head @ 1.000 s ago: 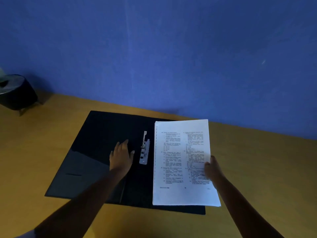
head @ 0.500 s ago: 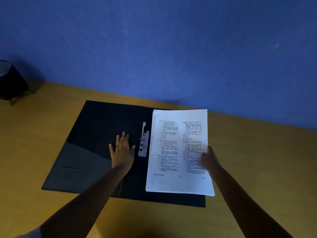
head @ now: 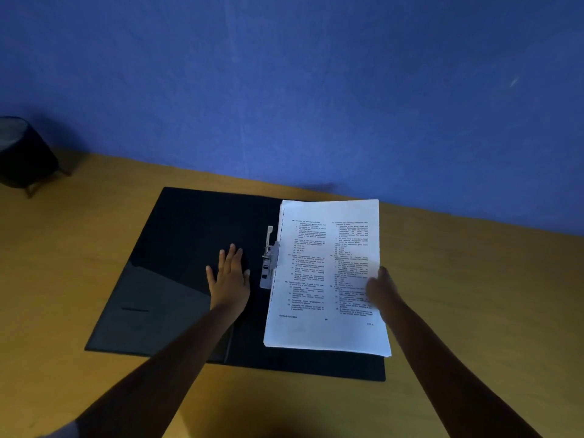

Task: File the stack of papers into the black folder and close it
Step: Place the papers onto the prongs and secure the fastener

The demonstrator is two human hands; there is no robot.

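A dim blue wall (head: 284,90) rises behind the yellow-brown wooden table (head: 474,295).

Both forearms are bare from the wrists back to the lower edge of the picture. The left hand (head: 230,279) and the right hand (head: 380,287) wear no gloves, rings or watch that can be made out in the dim light. A pale sleeve (head: 64,430) edge shows at the lower left corner.
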